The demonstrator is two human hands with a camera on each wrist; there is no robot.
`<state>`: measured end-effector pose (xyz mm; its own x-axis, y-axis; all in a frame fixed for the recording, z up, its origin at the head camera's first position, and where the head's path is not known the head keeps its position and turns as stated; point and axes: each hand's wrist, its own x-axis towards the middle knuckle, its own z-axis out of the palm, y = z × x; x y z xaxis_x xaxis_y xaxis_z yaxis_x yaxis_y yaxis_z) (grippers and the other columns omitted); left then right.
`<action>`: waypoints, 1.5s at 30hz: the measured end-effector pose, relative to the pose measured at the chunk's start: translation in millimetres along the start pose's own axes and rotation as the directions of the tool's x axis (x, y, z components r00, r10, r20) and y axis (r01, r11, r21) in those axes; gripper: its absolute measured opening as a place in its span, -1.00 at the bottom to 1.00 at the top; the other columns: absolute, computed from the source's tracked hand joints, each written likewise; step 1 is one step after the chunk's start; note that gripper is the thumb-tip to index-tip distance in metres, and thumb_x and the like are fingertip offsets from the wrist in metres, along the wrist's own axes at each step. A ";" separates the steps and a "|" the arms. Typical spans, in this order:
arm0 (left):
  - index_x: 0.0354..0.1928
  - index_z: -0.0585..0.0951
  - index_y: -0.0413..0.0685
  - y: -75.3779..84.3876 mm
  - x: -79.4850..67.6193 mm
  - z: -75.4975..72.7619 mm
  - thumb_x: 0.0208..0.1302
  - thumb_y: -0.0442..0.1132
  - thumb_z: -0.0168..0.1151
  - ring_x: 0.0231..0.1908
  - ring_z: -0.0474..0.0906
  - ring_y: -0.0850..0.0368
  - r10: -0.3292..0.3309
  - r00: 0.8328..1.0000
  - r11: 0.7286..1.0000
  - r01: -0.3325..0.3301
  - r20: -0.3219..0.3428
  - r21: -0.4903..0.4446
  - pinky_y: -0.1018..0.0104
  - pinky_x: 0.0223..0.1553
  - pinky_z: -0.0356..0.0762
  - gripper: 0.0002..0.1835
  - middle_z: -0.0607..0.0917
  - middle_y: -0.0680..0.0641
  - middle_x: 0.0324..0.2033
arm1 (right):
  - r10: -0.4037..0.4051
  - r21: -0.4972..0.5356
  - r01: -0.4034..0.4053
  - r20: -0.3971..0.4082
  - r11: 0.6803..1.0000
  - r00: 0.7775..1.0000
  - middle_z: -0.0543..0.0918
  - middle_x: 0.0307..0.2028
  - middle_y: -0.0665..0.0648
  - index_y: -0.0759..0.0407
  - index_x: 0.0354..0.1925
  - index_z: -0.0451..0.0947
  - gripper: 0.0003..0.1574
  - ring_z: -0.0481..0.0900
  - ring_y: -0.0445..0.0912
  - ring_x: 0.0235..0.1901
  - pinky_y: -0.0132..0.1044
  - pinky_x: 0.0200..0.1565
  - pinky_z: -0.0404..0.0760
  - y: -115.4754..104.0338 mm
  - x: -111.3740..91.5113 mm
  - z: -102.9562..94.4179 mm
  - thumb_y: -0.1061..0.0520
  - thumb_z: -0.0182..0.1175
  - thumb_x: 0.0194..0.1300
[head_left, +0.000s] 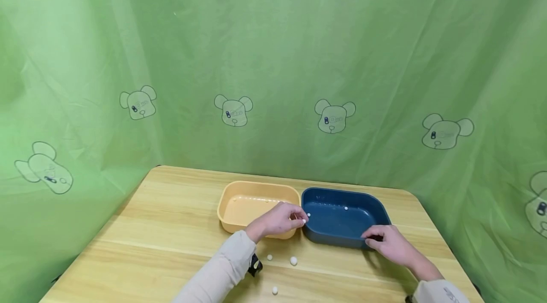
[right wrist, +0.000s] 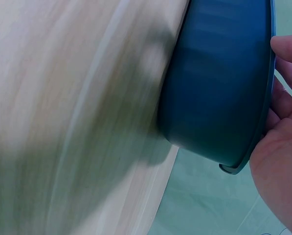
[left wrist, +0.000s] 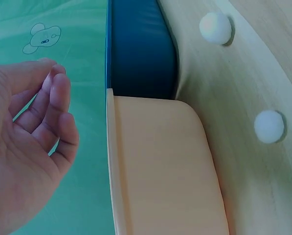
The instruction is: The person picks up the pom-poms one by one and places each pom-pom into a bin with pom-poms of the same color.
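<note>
My left hand (head_left: 279,219) is over the join of two bins, thumb and fingertips together. At its fingertips in the head view a small white ball (head_left: 304,221) shows, pinched there; the left wrist view hides it. Below sits a dark blue bin (head_left: 342,241), with white balls (head_left: 345,208) inside, one close to the left fingertips. My right hand (head_left: 391,245) grips that bin's near right rim, the thumb (right wrist: 286,48) outside and the fingers over the inner side. The light orange bin (head_left: 226,224) stands against the blue one, partly behind my left hand.
On the wooden table (head_left: 171,227), in front of the bins, lie a larger white ball (head_left: 293,260) and two smaller ones, a near ball (head_left: 275,290) and a farther ball (head_left: 269,257). A green curtain (head_left: 273,151) with printed bear heads surrounds the table's back and sides.
</note>
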<state>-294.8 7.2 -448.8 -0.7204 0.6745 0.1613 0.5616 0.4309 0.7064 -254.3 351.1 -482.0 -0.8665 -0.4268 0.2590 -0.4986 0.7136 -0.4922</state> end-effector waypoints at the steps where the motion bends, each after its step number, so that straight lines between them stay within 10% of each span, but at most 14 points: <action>1: -0.18 0.67 -0.06 0.3 0.3 0.0 0.30 -0.27 0.20 -0.25 0.52 0.41 0.003 1.000 1.000 -0.003 0.000 0.005 0.53 -0.21 0.48 -0.88 0.70 0.10 -0.18 | 0.001 -0.001 -0.001 0.000 1.000 1.000 0.68 -0.35 -0.06 0.06 -0.33 0.68 -0.88 0.56 -0.27 -0.29 -0.33 -0.29 0.58 -0.3 0.3 -0.2 0.25 0.28 0.16; 45: -0.35 0.63 -0.06 1.6 50.4 23.5 0.16 -0.36 0.30 -0.49 0.46 0.37 -0.113 0.992 0.992 0.116 -0.063 0.052 0.56 -0.38 0.45 -0.95 0.58 0.15 -0.54 | -0.012 -0.010 0.012 0.000 1.000 1.000 0.67 -0.36 -0.08 0.06 -0.34 0.69 -0.88 0.56 -0.27 -0.29 -0.31 -0.29 0.58 1.2 0.4 0.5 0.25 0.28 0.14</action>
<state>-320.6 56.1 -455.7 -0.8033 0.5826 0.1235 0.4944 0.5368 0.6837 -255.2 351.5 -483.0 -0.8604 -0.4353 0.2649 -0.5092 0.7139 -0.4807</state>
